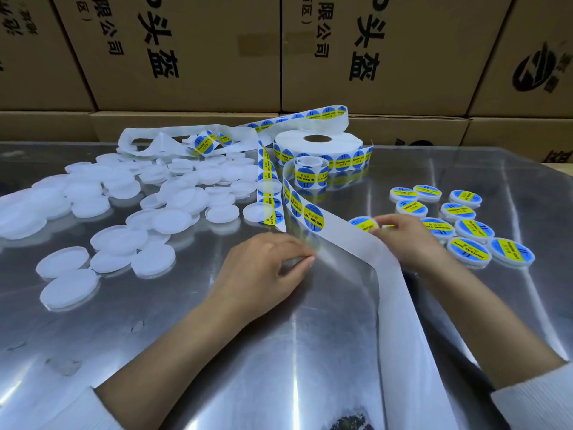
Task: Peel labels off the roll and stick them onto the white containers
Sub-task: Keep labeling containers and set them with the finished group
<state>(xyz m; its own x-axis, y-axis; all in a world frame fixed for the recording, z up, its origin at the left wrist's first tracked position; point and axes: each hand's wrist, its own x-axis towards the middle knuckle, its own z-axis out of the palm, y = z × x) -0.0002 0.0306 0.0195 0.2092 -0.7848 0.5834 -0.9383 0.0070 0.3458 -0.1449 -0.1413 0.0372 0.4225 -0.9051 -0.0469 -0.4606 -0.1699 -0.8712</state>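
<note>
The right hand (406, 237) pinches a round blue-yellow labelled white container (363, 224); the left hand (266, 268) grasps the white backing strip (347, 234), plain white round containers (124, 212) lying to its left.

Two bare hands over a shiny metal table (155, 336). Left hand (266, 268) curled around a white container (294, 262). Right hand (406, 237) pinching a blue-and-yellow label (363, 224) beside the backing strip (387, 274). Label roll (319, 147) behind; unlabelled containers (124, 206) left, labelled containers (471, 225) right.

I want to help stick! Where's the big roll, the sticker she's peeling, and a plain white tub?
Roll (319, 138): head view, top face by the core.
Sticker (363, 224): head view, its yellow band.
Tub (154, 260): head view, middle of its lid.
</note>
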